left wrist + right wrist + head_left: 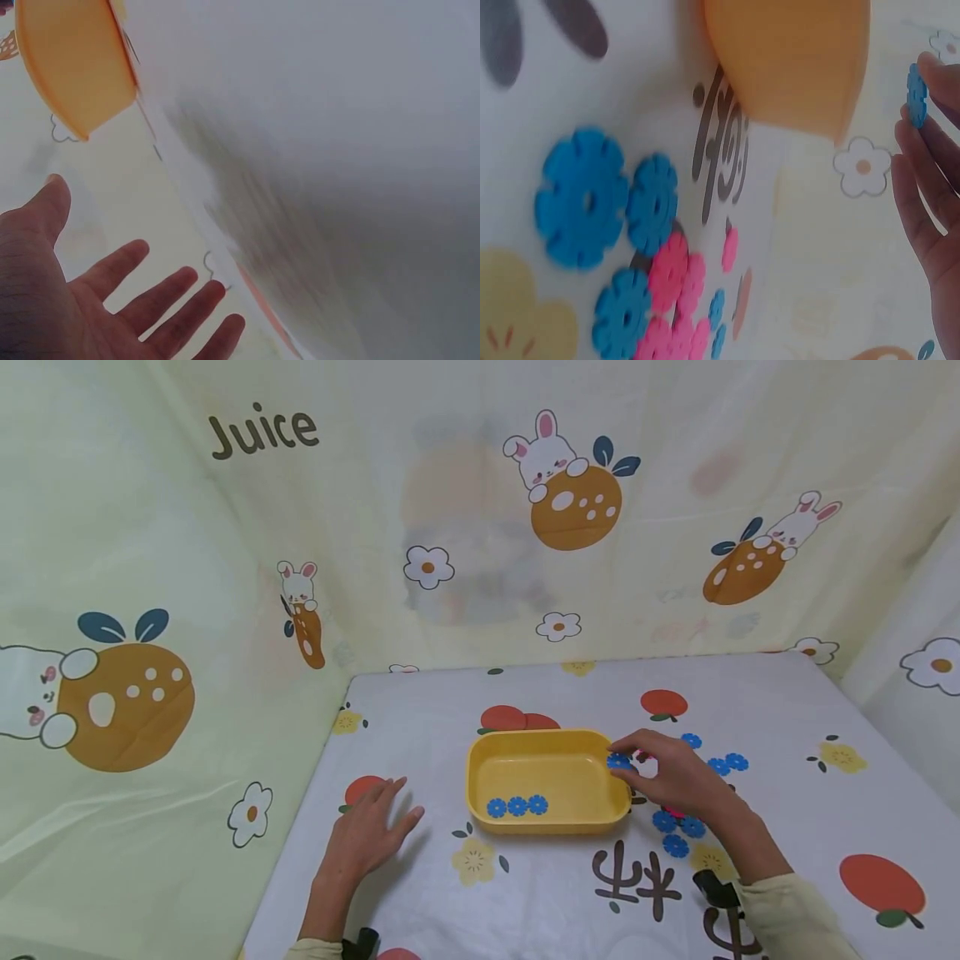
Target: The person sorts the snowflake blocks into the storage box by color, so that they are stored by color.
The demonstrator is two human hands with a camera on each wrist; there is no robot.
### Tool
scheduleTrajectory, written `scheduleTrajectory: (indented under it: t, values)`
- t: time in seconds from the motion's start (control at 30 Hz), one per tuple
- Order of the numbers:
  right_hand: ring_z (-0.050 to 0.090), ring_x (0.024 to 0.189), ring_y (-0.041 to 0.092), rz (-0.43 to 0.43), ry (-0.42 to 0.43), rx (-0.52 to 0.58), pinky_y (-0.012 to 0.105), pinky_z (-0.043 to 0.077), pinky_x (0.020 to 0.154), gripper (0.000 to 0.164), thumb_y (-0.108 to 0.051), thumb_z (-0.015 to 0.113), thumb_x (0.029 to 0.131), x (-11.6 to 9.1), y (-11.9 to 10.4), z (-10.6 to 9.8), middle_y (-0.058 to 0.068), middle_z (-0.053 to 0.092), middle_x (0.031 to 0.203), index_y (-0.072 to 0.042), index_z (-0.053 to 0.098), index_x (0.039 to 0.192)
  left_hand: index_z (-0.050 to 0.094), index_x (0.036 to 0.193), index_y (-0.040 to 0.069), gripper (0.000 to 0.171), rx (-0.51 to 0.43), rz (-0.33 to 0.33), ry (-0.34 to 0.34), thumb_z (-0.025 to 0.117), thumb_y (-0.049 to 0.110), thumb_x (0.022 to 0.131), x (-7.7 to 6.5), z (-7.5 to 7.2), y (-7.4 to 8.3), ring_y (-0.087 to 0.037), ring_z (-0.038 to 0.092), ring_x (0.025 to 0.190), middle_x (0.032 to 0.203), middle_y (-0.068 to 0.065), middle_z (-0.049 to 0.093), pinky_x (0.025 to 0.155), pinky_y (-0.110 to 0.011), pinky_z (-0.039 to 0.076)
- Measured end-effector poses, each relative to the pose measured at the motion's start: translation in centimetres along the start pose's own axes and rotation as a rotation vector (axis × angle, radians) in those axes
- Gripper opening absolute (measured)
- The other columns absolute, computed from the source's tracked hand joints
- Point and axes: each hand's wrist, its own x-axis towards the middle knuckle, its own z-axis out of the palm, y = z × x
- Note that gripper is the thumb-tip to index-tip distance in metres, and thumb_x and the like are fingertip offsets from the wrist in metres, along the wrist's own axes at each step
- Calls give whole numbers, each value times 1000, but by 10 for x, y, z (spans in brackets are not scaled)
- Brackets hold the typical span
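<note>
My right hand (678, 777) pinches a blue notched plastic disc (916, 95) between thumb and fingertips, above the right end of a yellow tray (551, 828). Inside the tray, three blue discs (517, 807) lie in a row along the near left side. To the left of the tray, my left hand (367, 831) hovers over the table with fingers spread, holding nothing. The left wrist view shows that hand's spread fingers (184, 315) with the tray's end beyond them.
Right of the tray lie several loose blue discs (676, 846) and several pink discs (668, 271), partly hidden by my right forearm in the head view. A white cloth (555, 910) printed with fruit and flowers covers the table. A patterned curtain (360, 485) hangs behind.
</note>
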Motion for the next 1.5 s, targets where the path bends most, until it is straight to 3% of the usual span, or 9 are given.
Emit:
scheduleTrajectory:
  t: [0.23,0.5,0.83,1.17,1.5]
  values:
    - [71,94,20,-33,-41,56,38,66,75,36,-7,91,86,13,-12,12,3,77,109,-7,77,119,56,158,17,69,2,-6,-1,65,57,102,-1,1,0,-41,58,140,157,-18,57,105,-66,52]
    - [72,104,23,53,-121,72,46,65,87,37,-13,90,89,24,-25,25,1,76,113,-8,77,123,55,158,17,71,4,14,-1,62,61,103,-1,0,-4,-38,60,139,156,-18,58,103,-64,55]
    - [72,106,21,54,-157,86,40,65,88,38,-15,91,88,34,-42,35,-1,75,113,-10,77,123,56,158,17,70,-9,9,3,64,59,103,-2,1,-5,-39,60,139,157,-18,58,105,-64,53]
    - [71,105,20,21,-176,62,42,64,91,37,-13,92,86,35,-41,45,-2,75,109,-10,78,120,54,159,17,70,-2,10,-5,63,60,103,-1,1,-7,-39,58,141,158,-18,57,105,-65,53]
    - [71,106,18,109,-308,75,41,63,93,34,-15,91,87,33,-32,57,-6,75,109,-14,79,119,54,160,18,72,-20,-4,-2,66,59,101,-1,0,-8,-39,57,143,158,-18,57,106,-66,52]
